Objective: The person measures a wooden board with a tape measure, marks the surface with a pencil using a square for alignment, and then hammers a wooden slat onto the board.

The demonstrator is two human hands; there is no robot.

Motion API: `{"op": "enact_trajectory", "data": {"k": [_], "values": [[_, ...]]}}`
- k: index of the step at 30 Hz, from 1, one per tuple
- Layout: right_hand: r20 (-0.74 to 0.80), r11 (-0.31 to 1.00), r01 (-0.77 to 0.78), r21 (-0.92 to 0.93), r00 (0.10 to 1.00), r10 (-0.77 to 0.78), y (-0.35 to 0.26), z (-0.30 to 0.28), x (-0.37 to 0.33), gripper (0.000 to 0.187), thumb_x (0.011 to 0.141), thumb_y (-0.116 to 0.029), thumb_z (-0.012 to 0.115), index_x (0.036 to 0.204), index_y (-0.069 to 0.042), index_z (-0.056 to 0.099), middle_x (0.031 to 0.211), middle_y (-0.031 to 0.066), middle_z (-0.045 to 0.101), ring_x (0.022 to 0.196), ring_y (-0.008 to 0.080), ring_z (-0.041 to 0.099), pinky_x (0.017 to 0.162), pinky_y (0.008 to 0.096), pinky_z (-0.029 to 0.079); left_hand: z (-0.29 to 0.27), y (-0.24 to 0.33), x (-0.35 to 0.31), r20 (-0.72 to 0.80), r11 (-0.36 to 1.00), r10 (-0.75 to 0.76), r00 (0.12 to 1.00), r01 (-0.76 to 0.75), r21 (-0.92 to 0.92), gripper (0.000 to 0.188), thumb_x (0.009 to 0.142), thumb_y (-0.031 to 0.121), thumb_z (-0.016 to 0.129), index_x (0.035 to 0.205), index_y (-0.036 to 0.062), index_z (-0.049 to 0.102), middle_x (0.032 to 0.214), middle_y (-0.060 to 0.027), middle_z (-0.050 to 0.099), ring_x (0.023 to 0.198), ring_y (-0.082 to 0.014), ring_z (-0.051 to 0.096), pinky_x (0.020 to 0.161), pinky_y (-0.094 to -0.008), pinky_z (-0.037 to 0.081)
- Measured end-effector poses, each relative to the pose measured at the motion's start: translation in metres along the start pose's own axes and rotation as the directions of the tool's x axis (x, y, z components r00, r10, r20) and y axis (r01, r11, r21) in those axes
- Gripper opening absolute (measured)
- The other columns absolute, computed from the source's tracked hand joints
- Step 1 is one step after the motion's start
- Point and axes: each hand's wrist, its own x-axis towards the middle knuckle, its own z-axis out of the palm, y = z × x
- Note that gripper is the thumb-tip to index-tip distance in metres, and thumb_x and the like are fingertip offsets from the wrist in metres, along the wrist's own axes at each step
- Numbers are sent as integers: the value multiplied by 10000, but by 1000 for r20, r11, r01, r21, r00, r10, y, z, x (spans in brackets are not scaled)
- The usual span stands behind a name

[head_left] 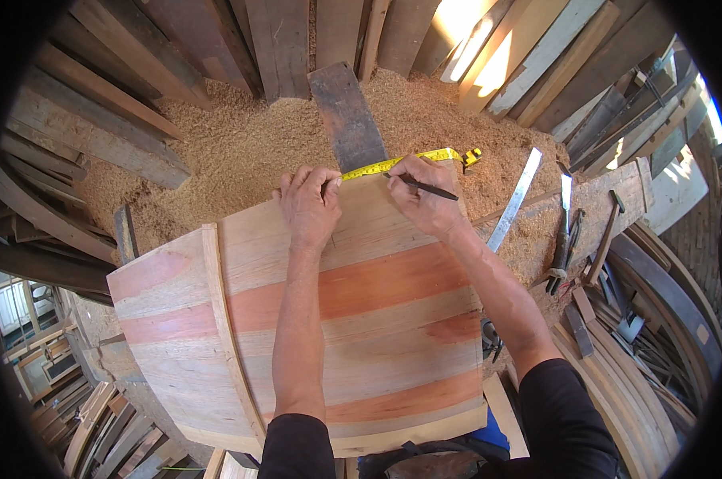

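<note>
A wide wooden panel of pale and reddish boards lies in front of me, with a narrow wooden strip across its left part. Along the panel's far edge stretches the yellow blade of a tape measure; its black and yellow case rests at the far right corner. My left hand is closed at the blade's left end, pinching it at the panel's edge. In my right hand a slim black pen is gripped, its tip near the blade and the far edge.
Sawdust covers the ground beyond the panel, where a dark plank juts out. Many boards lean around the back. On the right lie a metal ruler, a chisel, a hammer and curved wood pieces.
</note>
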Motion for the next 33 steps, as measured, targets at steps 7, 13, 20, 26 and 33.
{"op": "enact_trajectory", "data": {"k": [7,13,20,26,33], "values": [[-28,989,-13,-148,1000,9,-1,-1,1,115,809,3,704,892,-67,665,645,79,604,600,241,604,578,364,488,-3,2,1,69,998,-60,996,60,-7,41,896,214,771,937,217,769,935,45,678,1013,-237,554,934,-459,387],[-56,997,-9,-75,998,5,-1,1,0,60,826,-37,707,869,-68,678,647,76,616,586,240,613,567,360,495,0,0,0,-3,1000,-4,1000,4,7,48,900,225,771,906,257,736,913,78,657,955,-218,548,886,-434,372],[-3,997,-55,-53,998,55,-3,-2,0,62,842,-17,702,884,-55,678,646,64,614,582,205,599,565,340,478,-2,3,1,67,998,-56,996,57,-14,32,908,225,764,939,216,768,945,40,677,1035,-245,553,940,-481,386],[24,996,-82,-34,996,83,-2,-2,1,54,848,-24,706,886,-50,678,641,53,605,576,182,585,558,334,462,-2,1,1,70,998,-60,996,61,-12,39,907,223,766,946,216,766,953,41,678,1041,-243,552,949,-480,382],[51,990,-104,-98,993,109,-8,-8,2,28,908,-71,703,916,-45,698,672,73,622,605,175,595,576,331,467,0,-1,0,8,1000,-4,1000,4,-23,51,888,211,779,916,239,746,934,67,677,985,-229,561,899,-449,390]]}}
